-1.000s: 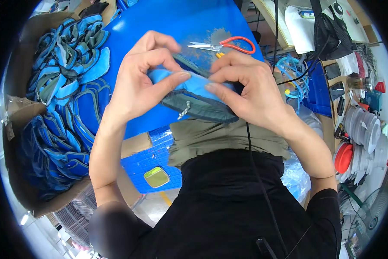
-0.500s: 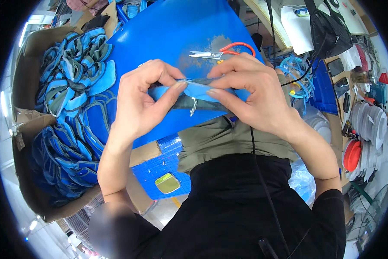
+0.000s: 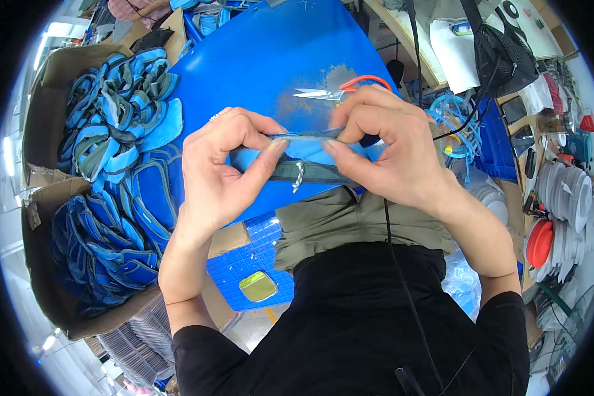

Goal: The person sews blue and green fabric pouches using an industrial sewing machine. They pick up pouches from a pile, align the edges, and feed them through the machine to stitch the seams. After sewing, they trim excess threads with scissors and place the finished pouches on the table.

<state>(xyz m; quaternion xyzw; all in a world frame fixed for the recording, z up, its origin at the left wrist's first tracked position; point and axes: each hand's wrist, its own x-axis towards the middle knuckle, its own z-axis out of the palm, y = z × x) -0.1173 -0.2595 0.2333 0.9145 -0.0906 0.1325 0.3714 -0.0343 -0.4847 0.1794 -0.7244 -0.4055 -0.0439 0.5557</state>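
My left hand pinches the left part of a light-blue fabric piece with dark grey-green edging, thumb and fingers on its top edge. My right hand grips the same edge further right, thumb pressed against the blue cloth. A short speckled cord pull hangs from the piece's grey band. Just above the hands, scissors with red handles lie on the blue work surface, near a worn grey patch.
Cardboard boxes at the left hold heaps of blue-grey fabric pieces. At right are a black mesh bag, tangled tubing and spools. A co-worker's pink-clad arm shows at top left.
My hands and the fabric sit slightly lower in view. The piece's blue top has become a narrower folded band between my thumbs, which now press along its upper edge.
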